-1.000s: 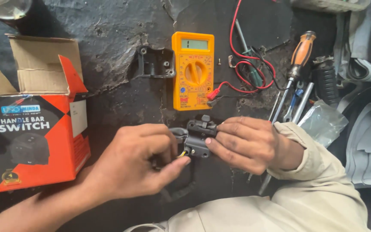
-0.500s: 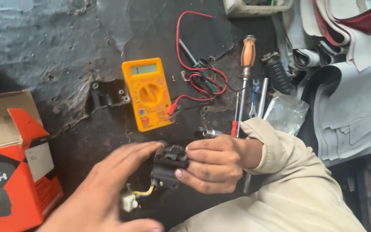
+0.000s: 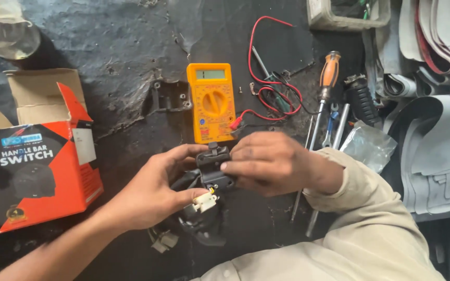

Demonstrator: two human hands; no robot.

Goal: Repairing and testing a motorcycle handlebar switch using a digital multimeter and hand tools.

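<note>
A black handlebar switch unit with a small lever on top is held over the dark bench. My right hand grips its right side, thumb on the housing. My left hand cups its left side and pinches a white wire connector hanging from it. Black cable and another white plug trail below the hands. Just behind the switch lies a yellow multimeter with red and black leads.
An open orange and black cardboard box stands at the left. A black bracket lies beside the meter. An orange-handled screwdriver, wrenches, a black grip and a plastic bag lie at the right.
The view has shifted, so everything sits differently in frame. Both hands keep hold of the switch; my left hand now pinches the white connector under it.
</note>
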